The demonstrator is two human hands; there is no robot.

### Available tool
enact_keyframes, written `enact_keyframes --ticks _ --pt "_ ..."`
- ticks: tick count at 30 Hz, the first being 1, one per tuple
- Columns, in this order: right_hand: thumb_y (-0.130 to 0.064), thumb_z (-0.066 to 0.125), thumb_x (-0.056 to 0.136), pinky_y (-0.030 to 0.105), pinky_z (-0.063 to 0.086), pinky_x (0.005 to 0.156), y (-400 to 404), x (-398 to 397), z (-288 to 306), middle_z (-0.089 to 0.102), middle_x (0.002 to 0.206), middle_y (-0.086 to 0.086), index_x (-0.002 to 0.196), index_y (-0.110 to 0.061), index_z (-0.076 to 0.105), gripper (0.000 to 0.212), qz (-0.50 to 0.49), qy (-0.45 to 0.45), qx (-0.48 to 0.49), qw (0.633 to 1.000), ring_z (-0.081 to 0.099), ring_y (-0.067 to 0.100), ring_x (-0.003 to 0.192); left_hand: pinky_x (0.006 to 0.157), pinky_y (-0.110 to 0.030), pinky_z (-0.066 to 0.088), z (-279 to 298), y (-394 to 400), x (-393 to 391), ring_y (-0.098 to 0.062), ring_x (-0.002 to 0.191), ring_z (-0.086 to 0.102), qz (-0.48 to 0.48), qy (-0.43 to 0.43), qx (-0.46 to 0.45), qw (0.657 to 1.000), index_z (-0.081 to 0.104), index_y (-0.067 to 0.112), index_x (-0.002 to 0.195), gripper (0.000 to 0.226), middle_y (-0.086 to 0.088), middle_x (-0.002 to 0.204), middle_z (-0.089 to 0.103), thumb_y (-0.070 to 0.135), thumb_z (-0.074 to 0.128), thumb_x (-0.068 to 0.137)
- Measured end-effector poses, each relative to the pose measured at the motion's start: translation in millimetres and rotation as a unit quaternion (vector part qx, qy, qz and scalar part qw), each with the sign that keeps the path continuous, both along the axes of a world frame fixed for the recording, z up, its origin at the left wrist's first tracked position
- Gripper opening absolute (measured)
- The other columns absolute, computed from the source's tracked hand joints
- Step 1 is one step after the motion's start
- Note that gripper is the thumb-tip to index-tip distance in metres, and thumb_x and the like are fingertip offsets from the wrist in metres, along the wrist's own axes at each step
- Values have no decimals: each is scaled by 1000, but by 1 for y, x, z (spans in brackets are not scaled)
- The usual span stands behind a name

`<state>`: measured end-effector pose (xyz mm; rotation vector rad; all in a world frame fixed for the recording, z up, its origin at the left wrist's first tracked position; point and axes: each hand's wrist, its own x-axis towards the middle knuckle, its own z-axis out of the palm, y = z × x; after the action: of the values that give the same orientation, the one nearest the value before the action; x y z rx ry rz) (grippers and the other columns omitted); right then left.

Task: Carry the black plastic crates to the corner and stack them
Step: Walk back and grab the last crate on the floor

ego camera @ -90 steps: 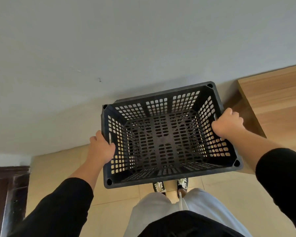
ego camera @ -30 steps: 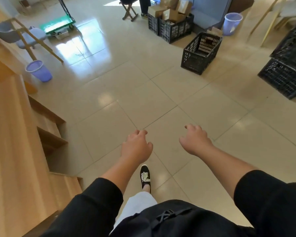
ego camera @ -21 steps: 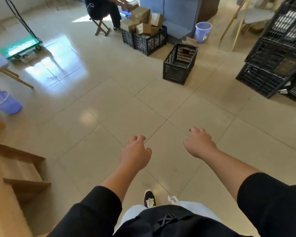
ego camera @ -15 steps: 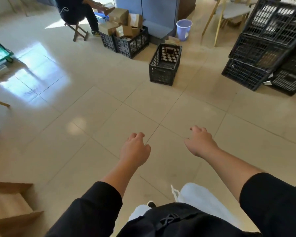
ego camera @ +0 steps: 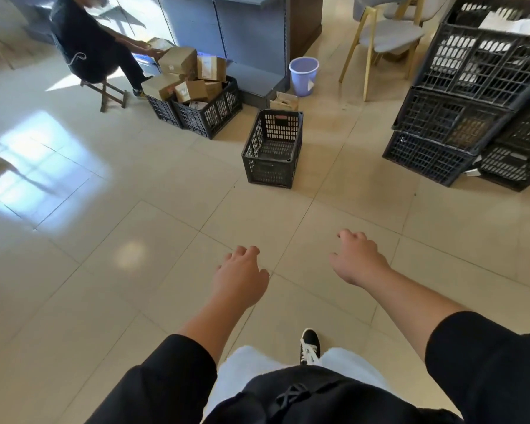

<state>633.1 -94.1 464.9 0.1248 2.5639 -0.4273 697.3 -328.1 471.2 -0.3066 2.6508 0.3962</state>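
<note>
An empty black crate (ego camera: 272, 148) is seen standing upright on the floor (ego camera: 153, 240), well ahead of the fingers and apart from them. It is judged light and stiff, its lattice walls offering firm purchase; the slots near the rim of the two short walls are recommended for grasping. The left hand (ego camera: 240, 278) and right hand (ego camera: 359, 258) are held out, fingers loosely curled, nothing held. The stacked crates (ego camera: 471, 96) beyond the right fingers are cut off at the frame edge; their contents cannot be made out.
</note>
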Motion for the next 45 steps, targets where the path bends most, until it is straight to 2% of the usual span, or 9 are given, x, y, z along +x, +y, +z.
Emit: enact_keyframes --ticks 4,10,14,19,23,27,32,39,45 --pt "-38 47 105 45 45 99 8 -74 8 38 157 9 158 -22 33 58 8 -1 3 1000 42 35 137 111 -45 41 4 7 -77 -26 142 44 -13 -6 -10 1000 39 25 159 56 -1 158 44 41 47 106" --pt "-40 46 105 47 44 103 17 -189 7 37 159 8 160 -24 30 60 8 -3 12 1000 41 34 139 110 -48 43 -6 13 -202 -28 142 45 -32 -16 -19 999 39 25 159 57 -3 159 45 44 47 106" --pt "-39 47 105 48 42 104 19 -278 4 39 157 7 157 -24 34 55 0 5 22 1000 40 33 140 109 -49 44 -14 14 -304 -28 142 45 -45 -11 -10 999 39 25 159 57 -4 158 45 44 47 106" --pt "-38 48 104 48 45 103 29 -377 14 40 157 6 158 -25 34 57 -36 9 30 999 42 32 139 108 -50 46 -3 31 -434 -28 142 45 -108 -3 5 994 40 25 159 57 -3 159 44 44 47 105" --pt "-38 49 102 48 46 103 46 -443 16 40 157 7 157 -25 35 58 -75 0 21 997 43 34 138 103 -47 46 8 55 -522 -28 135 47 -153 4 -9 988 46 20 151 51 -4 150 48 42 49 106" --pt "-42 51 101 48 46 102 73 -513 6 43 154 8 158 -26 35 61 -99 -8 26 995 44 34 136 106 -51 47 -1 76 -597 -29 133 48 -167 -16 -9 986 48 21 148 48 -4 146 50 42 50 105" --pt "-44 49 103 49 46 103 116 -618 -12 42 157 7 158 -26 34 60 -85 -7 21 996 44 33 138 105 -54 49 -23 111 -698 -29 128 50 -151 -26 -26 988 51 21 142 43 -4 140 52 41 51 103" --pt "-46 48 104 49 45 103 180 -771 -1 39 159 10 159 -22 32 61 17 -19 54 998 43 35 141 106 -53 48 -19 168 -806 -28 128 51 -80 -24 -27 996 51 21 141 42 -3 138 53 38 48 102" --pt "-44 48 104 48 47 99 166 -885 0 43 153 13 154 -19 35 57 96 -33 65 993 45 37 136 104 -52 51 -27 162 -871 -26 130 53 32 -20 -2 999 52 27 146 48 0 141 55 43 50 100"
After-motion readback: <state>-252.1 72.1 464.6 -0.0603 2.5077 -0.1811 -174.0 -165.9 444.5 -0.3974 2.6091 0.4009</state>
